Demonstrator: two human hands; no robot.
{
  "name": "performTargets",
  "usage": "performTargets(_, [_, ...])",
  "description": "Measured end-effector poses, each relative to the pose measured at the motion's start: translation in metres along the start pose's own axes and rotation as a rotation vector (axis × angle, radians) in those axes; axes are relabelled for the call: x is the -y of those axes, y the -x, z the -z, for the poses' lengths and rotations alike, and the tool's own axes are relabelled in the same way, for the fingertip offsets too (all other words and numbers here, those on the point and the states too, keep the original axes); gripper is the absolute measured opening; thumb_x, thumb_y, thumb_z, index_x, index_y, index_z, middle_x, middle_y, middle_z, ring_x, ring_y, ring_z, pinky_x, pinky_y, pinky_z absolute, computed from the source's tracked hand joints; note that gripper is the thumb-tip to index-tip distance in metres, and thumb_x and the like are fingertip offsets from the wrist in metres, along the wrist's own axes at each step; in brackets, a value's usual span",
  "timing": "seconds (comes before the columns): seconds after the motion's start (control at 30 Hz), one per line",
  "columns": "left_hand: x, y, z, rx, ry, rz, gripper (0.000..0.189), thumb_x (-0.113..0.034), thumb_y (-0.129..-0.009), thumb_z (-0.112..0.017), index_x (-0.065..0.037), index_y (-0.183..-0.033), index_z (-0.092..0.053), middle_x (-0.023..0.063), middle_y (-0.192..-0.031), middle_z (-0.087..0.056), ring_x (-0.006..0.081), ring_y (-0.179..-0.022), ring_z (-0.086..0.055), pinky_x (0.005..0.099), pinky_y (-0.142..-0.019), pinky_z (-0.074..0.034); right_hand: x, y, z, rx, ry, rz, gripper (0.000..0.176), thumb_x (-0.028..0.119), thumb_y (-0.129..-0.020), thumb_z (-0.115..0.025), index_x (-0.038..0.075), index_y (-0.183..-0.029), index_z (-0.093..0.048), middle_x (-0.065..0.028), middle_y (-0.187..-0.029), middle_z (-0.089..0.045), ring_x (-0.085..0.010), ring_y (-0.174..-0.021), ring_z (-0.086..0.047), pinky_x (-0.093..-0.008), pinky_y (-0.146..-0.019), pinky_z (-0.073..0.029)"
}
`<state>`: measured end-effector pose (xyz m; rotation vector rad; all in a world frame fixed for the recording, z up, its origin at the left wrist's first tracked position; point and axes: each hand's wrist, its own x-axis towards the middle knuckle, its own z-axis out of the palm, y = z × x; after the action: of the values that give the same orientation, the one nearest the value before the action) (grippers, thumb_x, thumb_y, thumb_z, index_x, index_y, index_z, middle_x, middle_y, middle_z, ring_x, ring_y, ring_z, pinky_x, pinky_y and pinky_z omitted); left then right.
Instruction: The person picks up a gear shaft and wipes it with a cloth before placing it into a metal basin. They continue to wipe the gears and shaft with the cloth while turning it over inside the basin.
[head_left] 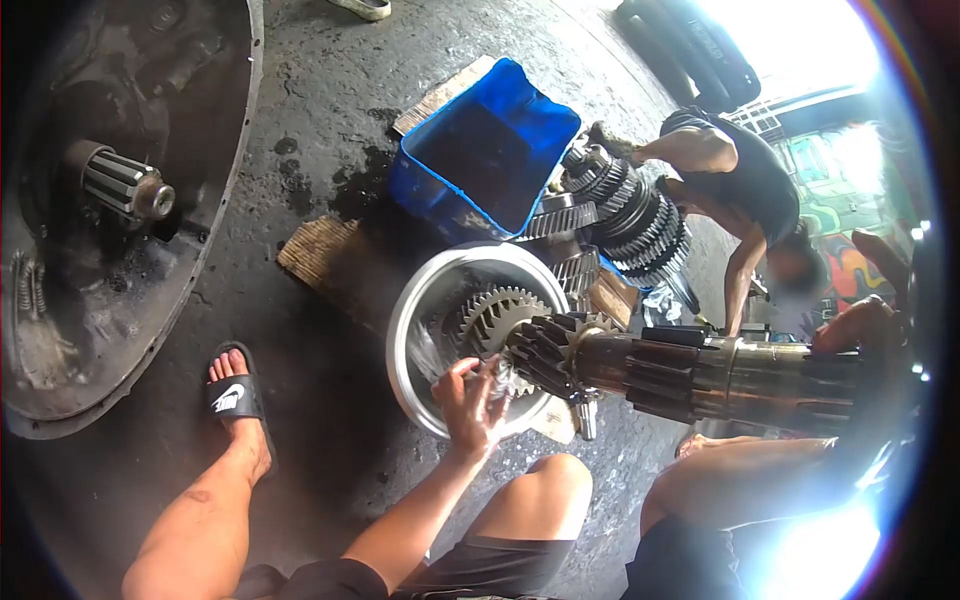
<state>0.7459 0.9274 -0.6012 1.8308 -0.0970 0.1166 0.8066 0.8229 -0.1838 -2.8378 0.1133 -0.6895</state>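
As left hand point(468, 402) and right hand point(858, 325) clasp the gear shaft point(700, 375), a swoosh marks the sandal point(233, 392)

Blue tub point(520, 150), silver basin point(410, 330), black sandal point(236, 396) with white logo

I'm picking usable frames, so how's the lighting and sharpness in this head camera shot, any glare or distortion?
Head view: strong fisheye bending and dark corners; daylight blows out the upper right and lower right, washing over the right hand on the gear shaft; the left hand and metal basin in the centre are fairly sharp and well lit.
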Motion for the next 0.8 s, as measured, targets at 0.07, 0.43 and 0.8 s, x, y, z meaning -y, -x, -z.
performTargets(0.07, [0.002, -0.013, 0.01, 0.14, 0.272, 0.245, 0.046, -0.018, -0.079, -0.079, -0.01, -0.122, -0.064, 0.0119, -0.113, -0.055, 0.0254, -0.096, -0.057, 0.0397, -0.088, -0.043, 0.0, 0.0, 0.003, 0.02, -0.013, -0.029, 0.039, 0.027, -0.095, -0.059, 0.001, -0.123, -0.057, -0.0155, -0.09, -0.068, -0.0217, -0.067, -0.066, -0.0339, -0.052, -0.052])
performTargets(0.43, [-0.137, -0.106, 0.04, 0.426, 0.444, -0.256, 0.066, -0.017, -0.09, -0.061, -0.004, -0.15, -0.035, 0.0211, -0.145, -0.04, 0.0364, -0.123, -0.049, 0.0463, -0.108, -0.036, 0.0, -0.011, 0.02, 0.134, -0.107, -0.185, 0.037, 0.027, -0.093, -0.061, 0.0, -0.12, -0.059, -0.0156, -0.087, -0.068, -0.023, -0.066, -0.067, -0.0341, -0.051, -0.051])
performTargets(0.8, [-0.124, -0.19, 0.018, 1.066, 0.21, -0.82, 0.092, -0.023, -0.072, -0.086, -0.001, -0.148, -0.039, 0.0162, -0.135, -0.059, 0.0233, -0.117, -0.06, 0.0406, -0.109, -0.037, -0.007, -0.008, 0.023, 0.141, -0.158, -0.166, 0.037, 0.026, -0.092, -0.061, 0.0, -0.118, -0.06, -0.0156, -0.085, -0.068, -0.0236, -0.066, -0.067, -0.0341, -0.051, -0.051])
